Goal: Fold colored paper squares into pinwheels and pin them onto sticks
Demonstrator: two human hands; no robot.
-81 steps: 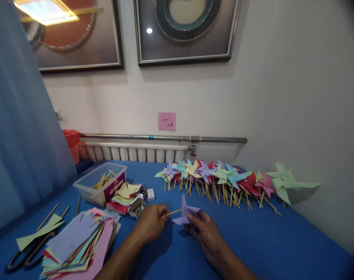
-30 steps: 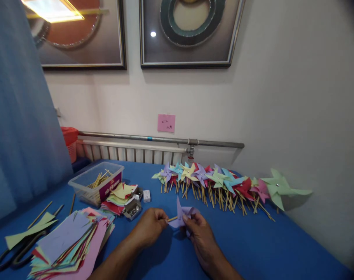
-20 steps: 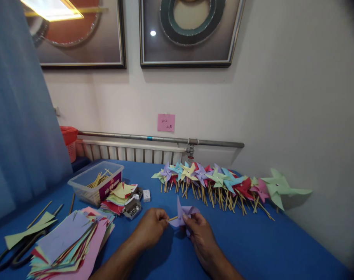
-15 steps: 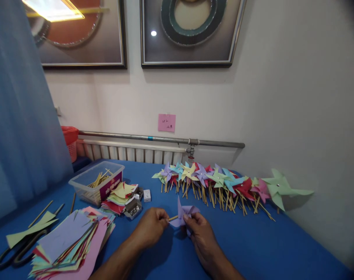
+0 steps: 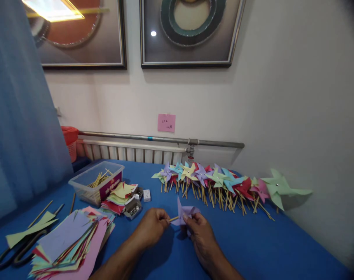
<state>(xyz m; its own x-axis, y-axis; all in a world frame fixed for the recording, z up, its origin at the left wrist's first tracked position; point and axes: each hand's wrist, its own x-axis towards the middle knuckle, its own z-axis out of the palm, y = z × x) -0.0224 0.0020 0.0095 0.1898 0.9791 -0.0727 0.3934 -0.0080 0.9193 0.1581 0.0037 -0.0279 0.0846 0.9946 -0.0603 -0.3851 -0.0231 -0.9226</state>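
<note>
Your left hand [image 5: 153,228] is closed, thumb and fingers pinching a thin wooden stick [image 5: 174,219] that points right toward your other hand. Your right hand [image 5: 202,237] grips a purple paper pinwheel [image 5: 180,214] at its folded blades, with the thumb pressed on the near side. The pinwheel sits between your two hands, near the middle of the blue table [image 5: 252,241], one blade pointing up. The stick's far end meets the purple paper, but you cannot tell from here exactly how the two join. On the near left lies a thick stack of coloured paper [image 5: 66,235], and left of it are black-handled scissors [image 5: 23,254] partly under a pale green sheet [image 5: 31,230]. Farther off on the left stands a clear plastic box [image 5: 110,189] holding wooden sticks [image 5: 97,180], with a smaller pile of paper pieces [image 5: 120,197] beside it. Just right of that pile, a small open carton [image 5: 127,213] holds shiny metal bits [image 5: 134,210], near a little white box [image 5: 147,195]. On the far right, many colourful pinwheels [image 5: 219,177] lie in a long row, their sticks pointing toward the near side.
</note>
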